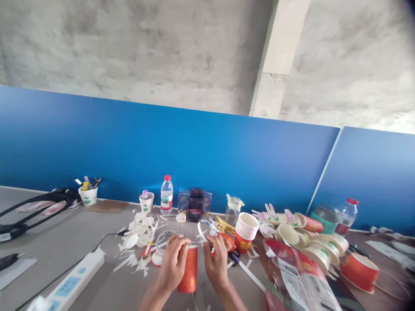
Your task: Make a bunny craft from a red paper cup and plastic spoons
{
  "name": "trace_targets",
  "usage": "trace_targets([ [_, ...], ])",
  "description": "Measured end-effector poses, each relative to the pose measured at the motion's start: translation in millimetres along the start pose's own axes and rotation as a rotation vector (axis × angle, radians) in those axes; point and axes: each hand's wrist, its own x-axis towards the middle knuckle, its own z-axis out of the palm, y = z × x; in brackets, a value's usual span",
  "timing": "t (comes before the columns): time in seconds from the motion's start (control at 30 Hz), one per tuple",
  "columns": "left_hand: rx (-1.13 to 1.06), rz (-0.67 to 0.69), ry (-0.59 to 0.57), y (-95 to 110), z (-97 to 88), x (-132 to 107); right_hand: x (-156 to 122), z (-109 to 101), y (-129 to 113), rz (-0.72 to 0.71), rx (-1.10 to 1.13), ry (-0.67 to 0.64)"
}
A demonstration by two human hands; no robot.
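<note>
My left hand (176,258) is closed at the upper left side of a red paper cup (189,274), with thumb and fingertips near its pale top edge. To the right of the cup is my right hand (216,259), its fingers curled together around the lower end of a curved white paper strip (201,232). Both hands are close together, a small gap between them. Just behind my left hand lies a loop of white strip (162,239). A red piece (228,241) shows beside my right fingers; its kind is partly hidden.
White paper scraps (139,229) litter the left. Stacked red cups (245,233), a glass jug (233,208) and a water bottle (166,196) stand behind. Cut cups (319,252) and a plastic bag (300,276) lie right. A power strip (76,278) is front left.
</note>
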Motion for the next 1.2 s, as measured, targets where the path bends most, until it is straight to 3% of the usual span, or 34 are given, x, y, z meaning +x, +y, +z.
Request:
trace_targets([
  [0.13,-0.21,-0.316,0.001,-3.8,-0.3,5.3,6.8,-7.6,-6.9,-0.094,-0.018,-0.133],
  [0.23,-0.282,-0.418,-0.025,-5.1,-3.1,8.5,10.6,-9.8,-12.8,-0.119,-0.048,-0.173],
  [0.5,-0.307,-0.451,-0.054,-7.6,-7.4,12.5,3.0,0.9,-8.0,-0.052,-0.108,-0.233],
  [0.6,-0.297,-0.445,-0.124,-4.9,-10.3,15.2,-1.7,4.2,-2.2,0.032,-0.094,-0.297],
  [0.77,-0.26,-0.392,-0.292,2.9,-16.7,19.4,5.1,-0.1,-2.2,0.118,0.221,-0.374],
  [0.87,-0.264,-0.376,-0.351,6.7,-19.3,20.9,10.8,-1.6,-7.1,0.237,0.393,-0.385],
  [0.97,-0.259,-0.367,-0.403,8.2,-19.2,20.7,12.5,-0.1,-9.4,0.398,0.525,-0.487],
  [1.07,-0.243,-0.362,-0.413,7.7,-17.2,19.6,12.8,-0.4,-7.9,0.513,0.568,-0.574],
  [1.2,-0.231,-0.374,-0.391,7.0,-16.4,19.3,15.5,-5.1,-5.6,0.539,0.546,-0.635],
])
